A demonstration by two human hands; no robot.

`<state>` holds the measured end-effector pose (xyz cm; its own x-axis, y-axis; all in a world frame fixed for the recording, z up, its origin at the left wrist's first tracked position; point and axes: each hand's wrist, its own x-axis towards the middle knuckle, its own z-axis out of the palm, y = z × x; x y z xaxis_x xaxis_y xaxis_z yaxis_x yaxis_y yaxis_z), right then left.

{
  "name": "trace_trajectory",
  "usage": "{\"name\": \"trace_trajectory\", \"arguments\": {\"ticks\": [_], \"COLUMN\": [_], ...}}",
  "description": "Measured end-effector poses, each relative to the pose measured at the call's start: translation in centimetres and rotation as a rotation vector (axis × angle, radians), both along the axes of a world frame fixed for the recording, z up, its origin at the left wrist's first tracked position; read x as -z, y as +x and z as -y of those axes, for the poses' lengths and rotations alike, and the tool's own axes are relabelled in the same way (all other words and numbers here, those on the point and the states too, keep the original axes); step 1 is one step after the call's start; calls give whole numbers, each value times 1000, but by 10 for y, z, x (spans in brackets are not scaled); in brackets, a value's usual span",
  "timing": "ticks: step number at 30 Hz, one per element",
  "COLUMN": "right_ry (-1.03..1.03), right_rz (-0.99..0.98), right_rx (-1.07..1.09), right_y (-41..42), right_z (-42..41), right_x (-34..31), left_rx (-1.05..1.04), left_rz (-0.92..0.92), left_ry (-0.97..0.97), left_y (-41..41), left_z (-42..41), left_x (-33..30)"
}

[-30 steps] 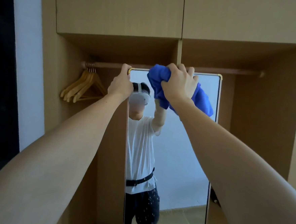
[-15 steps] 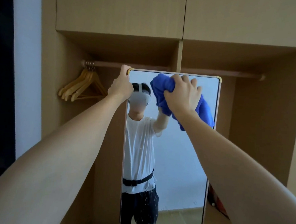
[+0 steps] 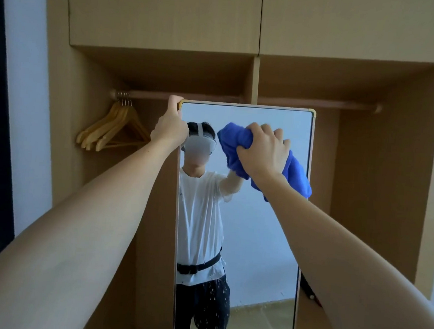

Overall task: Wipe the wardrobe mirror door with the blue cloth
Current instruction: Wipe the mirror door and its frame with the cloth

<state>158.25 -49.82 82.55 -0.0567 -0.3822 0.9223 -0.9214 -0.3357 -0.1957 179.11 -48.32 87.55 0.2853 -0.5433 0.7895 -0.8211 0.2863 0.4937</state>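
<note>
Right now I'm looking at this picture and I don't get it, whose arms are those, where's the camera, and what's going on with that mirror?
The camera sits on a person's head, so both arms reaching forward are their own. The left hand grips the top left corner of the mirror door, steadying it. The right hand holds a bunched blue cloth pressed against the upper glass. The figure in the mirror is that same person reflected, headset on. Water droplets speckle the lower glass. Behind stands an open wooden wardrobe with wooden hangers on a rail.

Both forearms are bare; the mirror's reflection shows a white T-shirt, black waist strap and dark trousers.
</note>
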Motion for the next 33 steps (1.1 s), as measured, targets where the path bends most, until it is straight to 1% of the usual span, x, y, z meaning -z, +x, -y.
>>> {"name": "trace_trajectory", "arguments": {"ticks": [2, 3, 5, 9, 13, 15, 18, 21, 24, 27, 30, 33], "right_ry": [-27, -8, 50, 51, 113, 75, -4, 60, 91, 88, 62, -1], "right_rz": [70, 85, 64, 6, 30, 60, 124, 58, -16, -53, -44, -16], "right_rx": [-2, 9, 53, 95, -9, -21, -1, 42, 93, 63, 36, 92], "right_y": [-7, -10, -12, -6, -10, -16, -26, -28, -22, -22, -29, -37], "right_z": [-1, -1, 3, 12, 11, 8, 5, 6, 11, 13, 9, 4], "right_x": [-20, -28, -32, -3, 15, 8, -23, -38, -18, -1, -10, -32], "left_rx": [-14, -24, -47, -58, -69, -65, -74, -102, -247, -327, -280, -184], "left_rz": [9, 12, 5, -9, -35, -33, -11, 27, 129, 287, 472, 553], "left_ry": [-9, -15, -26, -22, -3, -11, -28, -45, -85, -170, -179, -134], "left_y": [1, 0, -1, -2, -4, -5, -4, -4, -6, -4, -13, -35], "left_z": [2, 3, 6, 7, 7, 7, 10, 12, 11, 11, 8, 5], "left_x": [-1, -1, -1, 0, 0, 1, 1, 2, 1, -6, -21, -33]}}
